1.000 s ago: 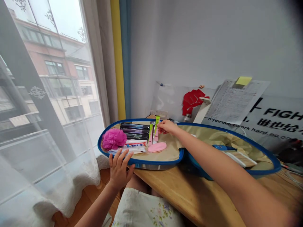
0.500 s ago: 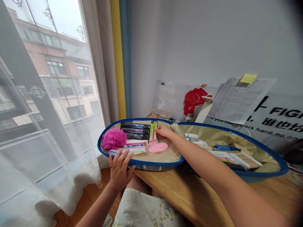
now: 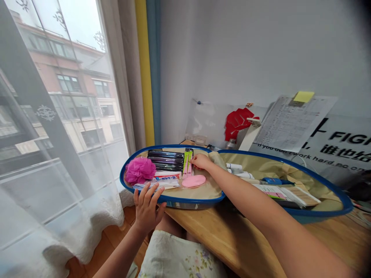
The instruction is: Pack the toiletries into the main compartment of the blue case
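Note:
An open zip case with a blue rim (image 3: 174, 200) lies spread in two halves on the desk. My right hand (image 3: 199, 161) reaches into its left half, fingers curled and pinched at the edge of a slim green-and-pink packet (image 3: 189, 166). Another such packet lies alongside, beside several dark, glossy slim packs (image 3: 166, 161). My left hand (image 3: 147, 206) rests with fingers spread over the near rim, close to a white toothpaste package (image 3: 168, 180). A magenta bath puff (image 3: 140, 170) fills the left end. The pink oval item (image 3: 194, 181) lies near my right hand.
In the case's right half lie white-capped tubes (image 3: 234, 166), a blue item (image 3: 275, 180) and a pack of cotton swabs (image 3: 301, 195). The wooden desk (image 3: 199, 231) runs along the wall. Sheer curtains (image 3: 95, 216) hang at the left; papers (image 3: 295, 119) hang behind.
The packet at my right fingertips sits very slightly further left, closer against its neighbour. My left hand has stayed at the rim.

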`<control>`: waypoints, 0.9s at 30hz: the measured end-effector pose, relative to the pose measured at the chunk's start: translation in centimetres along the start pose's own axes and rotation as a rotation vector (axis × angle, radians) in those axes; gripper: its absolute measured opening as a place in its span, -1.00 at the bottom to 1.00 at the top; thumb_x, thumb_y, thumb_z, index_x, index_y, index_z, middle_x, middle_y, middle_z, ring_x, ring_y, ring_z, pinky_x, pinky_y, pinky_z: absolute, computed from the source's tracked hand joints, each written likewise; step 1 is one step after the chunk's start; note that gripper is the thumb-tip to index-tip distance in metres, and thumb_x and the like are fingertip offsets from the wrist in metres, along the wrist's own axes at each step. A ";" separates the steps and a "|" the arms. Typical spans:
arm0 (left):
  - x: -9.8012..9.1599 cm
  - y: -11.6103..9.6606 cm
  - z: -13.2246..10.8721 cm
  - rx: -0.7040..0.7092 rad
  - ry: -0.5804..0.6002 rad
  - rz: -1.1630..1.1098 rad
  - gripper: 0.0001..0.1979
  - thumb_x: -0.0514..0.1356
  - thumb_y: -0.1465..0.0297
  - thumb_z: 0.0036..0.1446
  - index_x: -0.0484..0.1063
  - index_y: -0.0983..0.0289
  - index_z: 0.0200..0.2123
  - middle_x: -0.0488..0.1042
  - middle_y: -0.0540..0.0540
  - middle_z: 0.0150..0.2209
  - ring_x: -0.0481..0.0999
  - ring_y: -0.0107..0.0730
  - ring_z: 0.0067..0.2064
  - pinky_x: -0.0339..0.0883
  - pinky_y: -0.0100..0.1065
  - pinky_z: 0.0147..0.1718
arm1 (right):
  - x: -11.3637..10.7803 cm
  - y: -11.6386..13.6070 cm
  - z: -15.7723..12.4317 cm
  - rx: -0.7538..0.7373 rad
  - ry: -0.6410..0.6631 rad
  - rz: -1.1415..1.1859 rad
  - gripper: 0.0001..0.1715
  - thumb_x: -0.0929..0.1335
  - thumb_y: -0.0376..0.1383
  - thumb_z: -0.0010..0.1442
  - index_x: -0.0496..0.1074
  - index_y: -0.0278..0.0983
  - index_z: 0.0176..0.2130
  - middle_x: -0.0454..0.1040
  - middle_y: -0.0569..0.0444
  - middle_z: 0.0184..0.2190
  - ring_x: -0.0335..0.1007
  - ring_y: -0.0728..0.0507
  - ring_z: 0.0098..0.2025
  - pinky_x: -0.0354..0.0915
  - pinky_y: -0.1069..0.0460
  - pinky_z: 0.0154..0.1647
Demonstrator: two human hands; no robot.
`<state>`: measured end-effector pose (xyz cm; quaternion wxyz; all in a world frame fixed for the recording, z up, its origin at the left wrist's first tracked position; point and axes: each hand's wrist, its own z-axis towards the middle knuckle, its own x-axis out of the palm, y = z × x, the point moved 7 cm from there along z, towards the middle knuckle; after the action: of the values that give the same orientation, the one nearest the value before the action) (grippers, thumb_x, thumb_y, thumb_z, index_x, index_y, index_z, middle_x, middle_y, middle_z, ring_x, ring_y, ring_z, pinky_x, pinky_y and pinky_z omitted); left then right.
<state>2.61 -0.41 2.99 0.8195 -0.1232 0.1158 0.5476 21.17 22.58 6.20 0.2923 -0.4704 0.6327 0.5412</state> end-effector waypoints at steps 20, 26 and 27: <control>0.0 0.0 0.0 -0.017 -0.010 -0.009 -0.62 0.05 0.32 0.22 0.35 0.21 0.09 0.47 0.19 -0.02 0.22 -0.14 0.22 -0.27 -0.02 0.28 | -12.1 -10.3 -9.1 -0.146 -0.014 -0.022 -0.90 0.40 -0.28 0.00 0.48 -0.28 -0.40 0.49 0.11 -0.47 0.36 0.02 -0.44 0.22 0.13 -0.33; 0.0 0.2 -0.1 0.000 0.010 0.000 -0.60 0.06 0.33 0.22 0.32 0.22 0.12 0.46 0.20 -0.01 0.19 -0.13 0.24 -0.29 0.00 0.28 | -10.7 -17.3 -11.6 -0.035 0.129 -0.181 -0.75 0.42 -0.35 -0.20 0.54 -0.25 -0.38 0.53 0.04 -0.37 0.43 -0.10 -0.30 0.23 0.09 -0.24; 0.1 0.2 -0.2 0.009 0.015 0.007 -0.59 0.06 0.33 0.22 0.31 0.22 0.13 0.46 0.21 -0.01 0.19 -0.12 0.24 -0.29 0.00 0.27 | -10.4 -17.9 -11.8 -0.026 0.142 -0.203 -0.72 0.42 -0.34 -0.21 0.54 -0.24 -0.36 0.53 0.03 -0.34 0.43 -0.12 -0.26 0.23 0.08 -0.23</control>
<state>2.47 -0.34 2.75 0.8171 -0.1231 0.1248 0.5491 43.18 14.67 10.91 0.2940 -0.5730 0.5940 0.4821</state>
